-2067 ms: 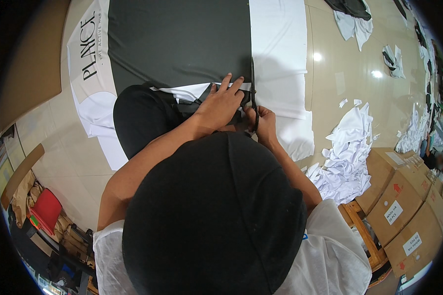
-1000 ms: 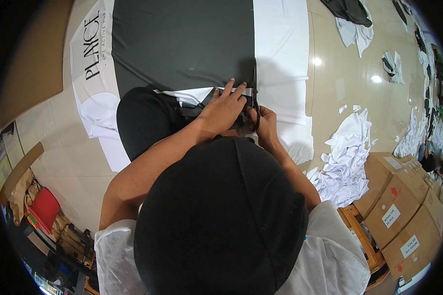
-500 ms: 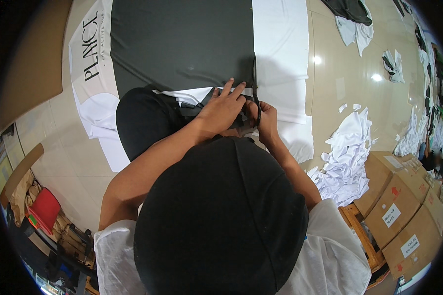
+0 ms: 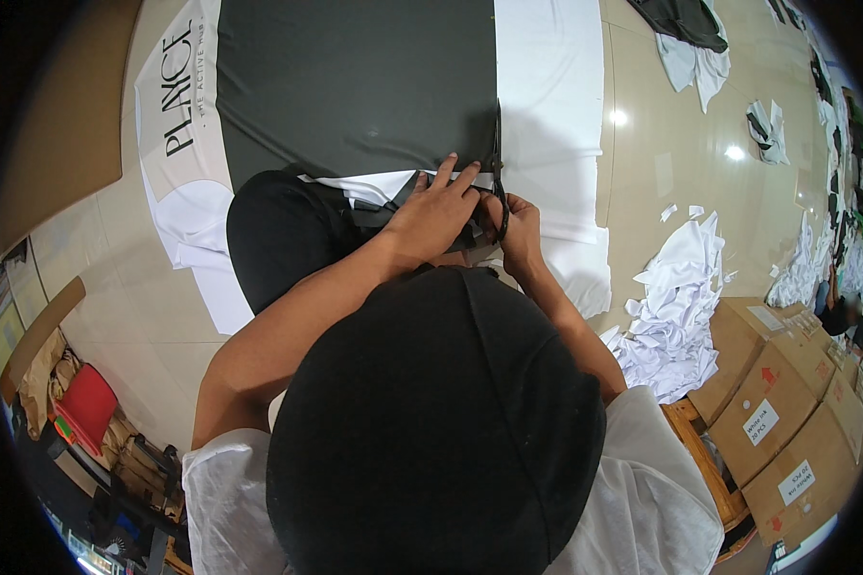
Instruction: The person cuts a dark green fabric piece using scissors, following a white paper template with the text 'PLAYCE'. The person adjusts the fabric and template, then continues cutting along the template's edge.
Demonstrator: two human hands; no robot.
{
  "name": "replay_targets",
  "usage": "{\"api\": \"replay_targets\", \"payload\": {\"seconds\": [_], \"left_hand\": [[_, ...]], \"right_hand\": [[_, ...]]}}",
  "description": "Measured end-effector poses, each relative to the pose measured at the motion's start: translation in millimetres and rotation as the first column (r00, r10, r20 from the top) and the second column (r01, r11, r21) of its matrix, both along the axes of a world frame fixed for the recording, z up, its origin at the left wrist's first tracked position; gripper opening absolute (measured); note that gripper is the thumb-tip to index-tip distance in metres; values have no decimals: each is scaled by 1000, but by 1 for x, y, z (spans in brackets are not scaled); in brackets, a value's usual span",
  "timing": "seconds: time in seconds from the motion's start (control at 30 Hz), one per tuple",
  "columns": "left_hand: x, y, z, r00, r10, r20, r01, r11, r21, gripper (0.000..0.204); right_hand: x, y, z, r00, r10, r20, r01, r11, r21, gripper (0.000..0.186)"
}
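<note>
A large dark grey cloth panel with white cloth along its right side lies spread on the floor. My left hand rests on the near edge of the grey cloth, fingers stretched and spread over it. Black scissors are gripped in my right hand, the blades pointing away from me along the seam between grey and white. Dark and white folded cloth bunches beside my left wrist. The tips of my right fingers are partly hidden by the scissor handles.
A black cap blocks the lower middle. White cloth scraps are heaped on the tiled floor at right, near stacked cardboard boxes. My bent knee in black presses against the cloth. A red chair stands lower left.
Both hands keep nearly the same places. The scissors have shifted very slightly forward along the seam.
</note>
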State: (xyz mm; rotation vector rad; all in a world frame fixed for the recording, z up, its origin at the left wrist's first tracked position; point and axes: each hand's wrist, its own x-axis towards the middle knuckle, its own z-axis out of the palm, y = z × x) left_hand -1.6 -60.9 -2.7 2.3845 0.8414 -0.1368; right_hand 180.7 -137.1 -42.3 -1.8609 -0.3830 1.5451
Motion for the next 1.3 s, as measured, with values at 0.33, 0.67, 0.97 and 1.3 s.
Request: {"api": "replay_targets", "payload": {"seconds": [0.33, 0.67, 0.97, 1.3], "left_hand": [[0, 0, -2, 1000, -3, 5, 3, 1000, 5, 35], [0, -1, -3, 999, -27, -32, 29, 999, 42, 43], [0, 0, -4, 998, -31, -52, 34, 999, 42, 40], [0, -1, -2, 998, -32, -48, 35, 998, 53, 36]], "right_hand": [[2, -4, -4, 999, 38, 24, -39, 999, 15, 33], [3, 21, 9, 998, -31, -47, 31, 1000, 4, 34], [3, 24, 12, 999, -25, -42, 25, 1000, 3, 32], [7, 22, 7, 999, -17, -48, 18, 999, 27, 37]]}}
